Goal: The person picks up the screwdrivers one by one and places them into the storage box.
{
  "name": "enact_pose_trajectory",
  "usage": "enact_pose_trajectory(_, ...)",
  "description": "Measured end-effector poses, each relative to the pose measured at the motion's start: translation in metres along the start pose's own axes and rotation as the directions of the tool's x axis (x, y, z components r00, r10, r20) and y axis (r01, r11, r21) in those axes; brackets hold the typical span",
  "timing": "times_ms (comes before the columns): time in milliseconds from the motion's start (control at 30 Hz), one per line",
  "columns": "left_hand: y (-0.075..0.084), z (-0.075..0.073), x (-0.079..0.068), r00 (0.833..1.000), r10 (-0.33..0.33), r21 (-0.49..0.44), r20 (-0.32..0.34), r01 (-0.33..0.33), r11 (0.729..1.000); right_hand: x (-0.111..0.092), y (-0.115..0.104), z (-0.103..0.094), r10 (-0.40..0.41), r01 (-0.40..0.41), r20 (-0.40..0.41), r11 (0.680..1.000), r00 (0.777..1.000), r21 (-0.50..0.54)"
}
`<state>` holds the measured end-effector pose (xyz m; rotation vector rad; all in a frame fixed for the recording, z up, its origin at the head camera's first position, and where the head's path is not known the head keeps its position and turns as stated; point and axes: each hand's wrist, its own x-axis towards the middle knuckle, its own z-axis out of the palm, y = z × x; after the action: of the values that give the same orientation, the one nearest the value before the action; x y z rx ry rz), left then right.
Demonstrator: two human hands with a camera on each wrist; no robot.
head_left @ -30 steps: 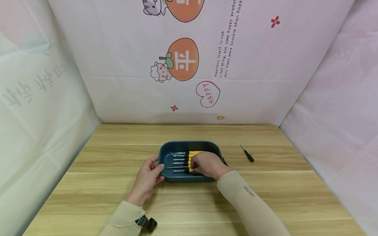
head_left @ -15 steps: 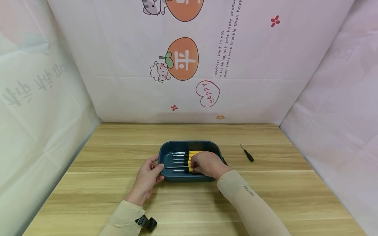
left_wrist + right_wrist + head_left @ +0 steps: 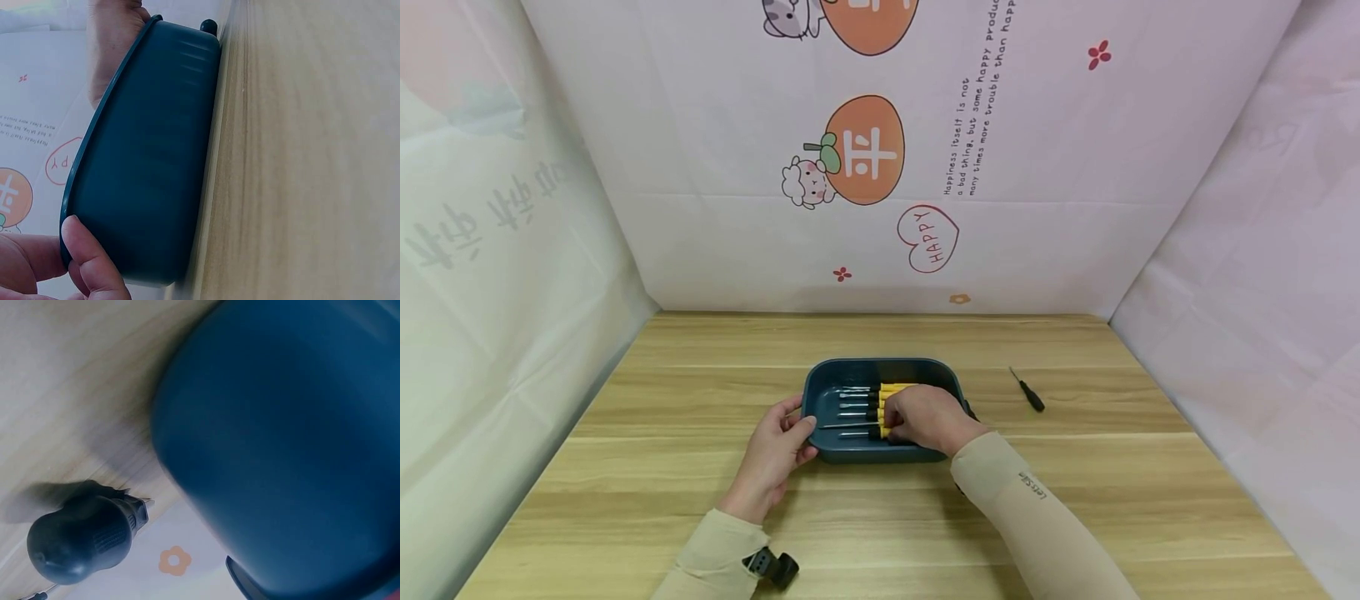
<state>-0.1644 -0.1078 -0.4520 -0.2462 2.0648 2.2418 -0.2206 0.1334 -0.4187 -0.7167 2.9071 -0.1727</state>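
A dark blue rectangular tray [image 3: 887,457] stands on the table. My left hand [image 3: 778,442] grips its left end, the thumb over the rim and fingers outside; the left wrist view shows this hand [image 3: 87,262] against the tray wall [image 3: 144,150]. Several screwdrivers [image 3: 859,397] with yellow and black handles lie side by side inside, shafts to the left. My right hand [image 3: 928,417] reaches into the tray with curled fingers round a handle in the near part of the row, where a screwdriver [image 3: 853,435] shows. The hand hides most handles. In the right wrist view, only the tray's outer wall [image 3: 281,444] shows, no fingers.
A small black screwdriver [image 3: 1032,397] lies on the wooden table [image 3: 700,367] right of the tray. Close by the tray's right end is a thick dark handle [image 3: 81,540]. Printed white cloth [image 3: 737,242] hangs at the back and both sides.
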Motion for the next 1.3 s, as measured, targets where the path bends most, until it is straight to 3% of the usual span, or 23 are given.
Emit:
enact_pose_trajectory(900,-0.002,-0.001,0.0,1.0,-0.002,0.001,0.006,0.002,1.0,-0.006,-0.002,-0.012,-0.074,0.074,-0.093,0.997,0.993,0.002)
enact_pose_trajectory(1300,-0.001,-0.001,0.0,1.0,-0.004,-0.004,0.008,0.004,1.0,-0.018,0.014,-0.03,-0.077,0.078,-0.216,0.997,0.973,-0.003)
